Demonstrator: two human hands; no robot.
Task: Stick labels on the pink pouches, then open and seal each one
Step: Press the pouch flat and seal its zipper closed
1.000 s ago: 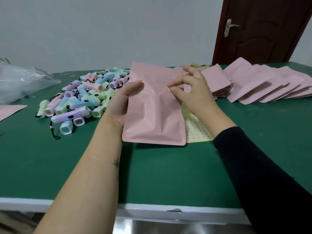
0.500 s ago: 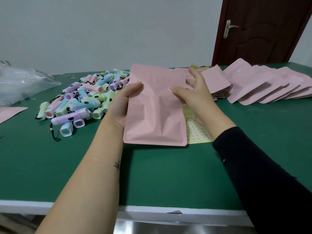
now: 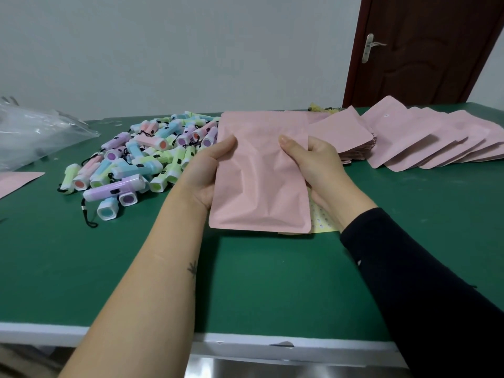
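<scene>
Pink pouch (image 3: 259, 181) is held between your hands, just above the green table (image 3: 272, 282) and the yellow label sheet (image 3: 321, 222). Your left hand (image 3: 207, 170) and right hand (image 3: 319, 165) each pinch a side edge, thumb in front. Work both thumbs up to the mouth and part the walls evenly. Pastel torches (image 3: 141, 159) are heaped on the left, more pouches (image 3: 425, 137) fan out on the right, and a brown door (image 3: 425, 50) stands behind

Reaches forward with both forearms, left one bare, right one in a black sleeve (image 3: 409, 282). Pinches the pink pouch (image 3: 259, 184) from both sides: with the left grip (image 3: 207, 173) on its left edge, thumb up front, fingers tucked behind, and same deal with the right grip (image 3: 321, 165) on the right edge.
</scene>
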